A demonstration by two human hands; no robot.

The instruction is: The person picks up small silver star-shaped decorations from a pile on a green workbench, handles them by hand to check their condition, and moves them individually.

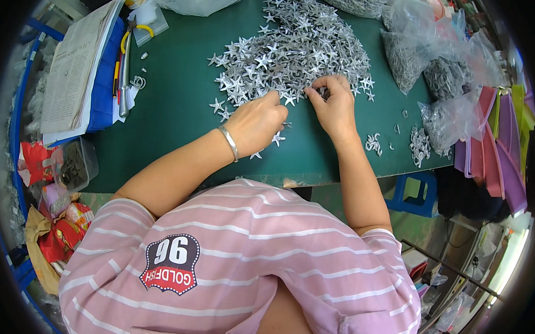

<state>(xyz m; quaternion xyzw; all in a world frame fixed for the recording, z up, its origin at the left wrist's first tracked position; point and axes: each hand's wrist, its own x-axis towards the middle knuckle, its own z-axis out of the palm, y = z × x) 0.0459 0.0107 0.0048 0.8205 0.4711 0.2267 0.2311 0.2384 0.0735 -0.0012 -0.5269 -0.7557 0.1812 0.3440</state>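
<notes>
A big heap of silver star-shaped metal pieces (295,50) covers the far middle of the green table. At its near edge my left hand (254,125) is closed with the fingers curled inward; what they hold, if anything, is hidden. One loose star (278,138) lies by its little-finger side, and a few others lie to its left. My right hand (334,107) reaches into the heap's near right side. Its thumb and forefinger are bent toward each other around small grey metal, too small to make out, with the other fingers curled.
Clear bags of metal parts (401,60) stand at the far right. Small piles of silver rings or hooks (420,146) lie near the right edge. To the left are a blue holder with papers (76,66), yellow-handled pliers (144,29) and pens. A blue stool (417,193) stands below the table.
</notes>
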